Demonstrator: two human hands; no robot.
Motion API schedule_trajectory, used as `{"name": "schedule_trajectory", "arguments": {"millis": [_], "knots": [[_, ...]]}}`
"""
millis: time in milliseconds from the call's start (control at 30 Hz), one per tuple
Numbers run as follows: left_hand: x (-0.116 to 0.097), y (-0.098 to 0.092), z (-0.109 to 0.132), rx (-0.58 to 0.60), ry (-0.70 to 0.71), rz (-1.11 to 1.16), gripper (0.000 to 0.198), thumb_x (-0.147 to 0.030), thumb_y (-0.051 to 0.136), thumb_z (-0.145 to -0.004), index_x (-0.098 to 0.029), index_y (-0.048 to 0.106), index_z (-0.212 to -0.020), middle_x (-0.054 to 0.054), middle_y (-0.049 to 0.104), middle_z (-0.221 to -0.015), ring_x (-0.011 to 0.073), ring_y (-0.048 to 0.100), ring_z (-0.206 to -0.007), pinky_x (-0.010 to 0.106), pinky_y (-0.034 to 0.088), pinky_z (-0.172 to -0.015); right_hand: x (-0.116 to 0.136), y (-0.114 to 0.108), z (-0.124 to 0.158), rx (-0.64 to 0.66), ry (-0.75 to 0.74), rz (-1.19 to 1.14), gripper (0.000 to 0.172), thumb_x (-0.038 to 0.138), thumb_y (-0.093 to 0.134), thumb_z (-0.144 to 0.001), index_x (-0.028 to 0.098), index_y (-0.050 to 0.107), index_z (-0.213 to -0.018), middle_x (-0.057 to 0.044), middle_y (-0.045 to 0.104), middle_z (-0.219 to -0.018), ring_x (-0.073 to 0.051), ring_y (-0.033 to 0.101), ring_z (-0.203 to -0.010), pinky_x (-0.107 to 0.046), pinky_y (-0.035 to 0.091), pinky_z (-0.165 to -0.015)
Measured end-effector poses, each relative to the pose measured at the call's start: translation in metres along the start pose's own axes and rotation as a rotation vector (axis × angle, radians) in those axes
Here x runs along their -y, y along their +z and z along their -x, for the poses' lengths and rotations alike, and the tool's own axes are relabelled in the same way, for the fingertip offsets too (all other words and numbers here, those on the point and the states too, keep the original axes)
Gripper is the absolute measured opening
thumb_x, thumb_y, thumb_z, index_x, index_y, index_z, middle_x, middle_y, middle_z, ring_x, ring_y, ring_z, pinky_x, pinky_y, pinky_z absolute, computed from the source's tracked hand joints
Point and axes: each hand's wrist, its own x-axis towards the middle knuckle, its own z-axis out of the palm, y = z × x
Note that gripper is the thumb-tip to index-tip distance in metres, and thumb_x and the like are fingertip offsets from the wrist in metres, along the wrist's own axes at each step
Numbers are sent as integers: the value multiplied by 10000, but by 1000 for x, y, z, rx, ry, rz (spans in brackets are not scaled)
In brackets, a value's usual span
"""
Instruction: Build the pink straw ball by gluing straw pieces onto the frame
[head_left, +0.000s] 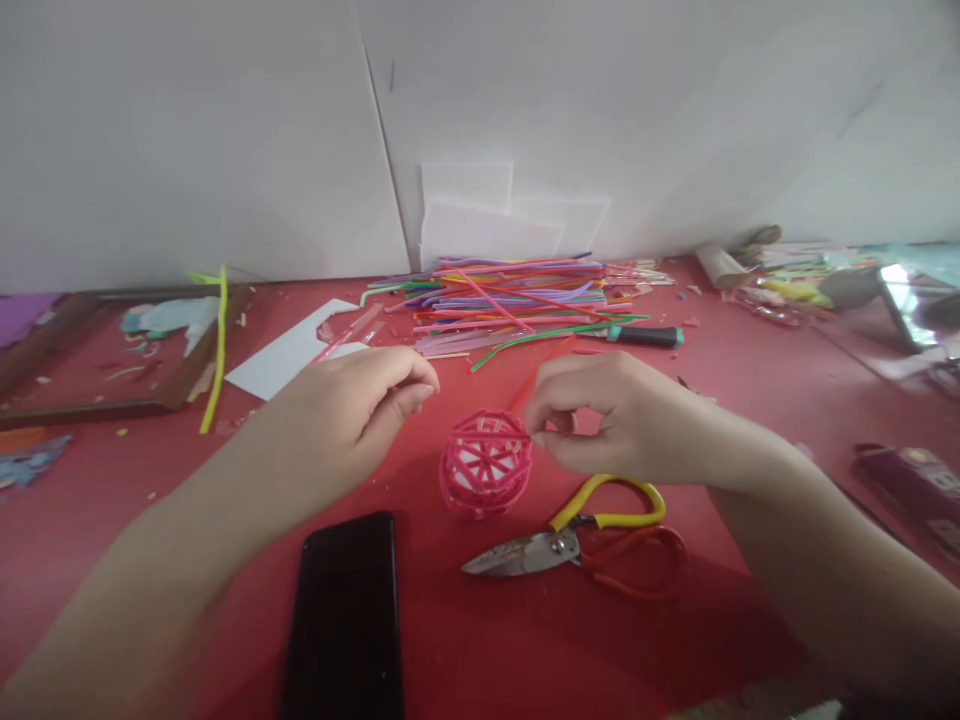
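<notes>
Red table [112, 480] holds scissors [577, 540], phone [345, 610], straws [510, 300].

open red table [465, 640] in the near strip right of the phone [345, 615], and between the two forearms. phone lies flat just beside the left forearm, blocking the near-left lane. scissors [581, 540] lie flat under the right hand [622, 420], handles toward the right wrist. pink woven ball [486, 465] sits between the hands, touching the right fingertips; left hand [349, 410] hangs just left of it. heap of coloured straws [517, 300] and a knife [645, 336] close the far side before the wall. wooden tray [90, 405] fills the far left; clutter lines the right edge.
</notes>
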Motion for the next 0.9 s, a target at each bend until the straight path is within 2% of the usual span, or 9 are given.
{"name": "schedule_trajectory", "arguments": {"millis": [333, 467, 567, 900], "knots": [[3, 3, 0, -1, 0, -42, 187, -333, 446, -965, -251, 612, -938, -7, 699, -865, 196, 611, -728, 323, 412, -649, 3, -1, -1, 61, 22, -1, 133, 63, 566, -793, 181, 618, -758, 25, 583, -754, -83, 513, -658, -204, 401, -627], [1, 5, -1, -40, -85, -57, 161, -322, 479, -927, -244, 620, -922, 2, 673, -812, 194, 600, -707, 321, 411, -610, 2, -2, -1, 80, 24, 8, 141, 56, 550, -778, 182, 600, -740, 29, 563, -739, -84, 497, -650, -206, 388, -615], [-1, 7, -3, -21, -134, -7, 163, -339, 501, -912, -232, 624, -916, 13, 673, -831, 195, 602, -730, 316, 431, -606, 2, -2, -1, 90, 23, 14, 134, 66, 549, -782, 183, 588, -729, 37, 554, -730, -76, 491, -643, -199, 382, -611], [-2, 11, -2, 2, -116, 64, 189, -382, 526, -895, -227, 630, -926, 9, 679, -867, 192, 609, -757, 316, 464, -664, 3, -3, 0, 120, 61, 79, 129, 90, 534, -765, 194, 585, -708, 40, 560, -691, -83, 495, -611, -206, 362, -577]]}}
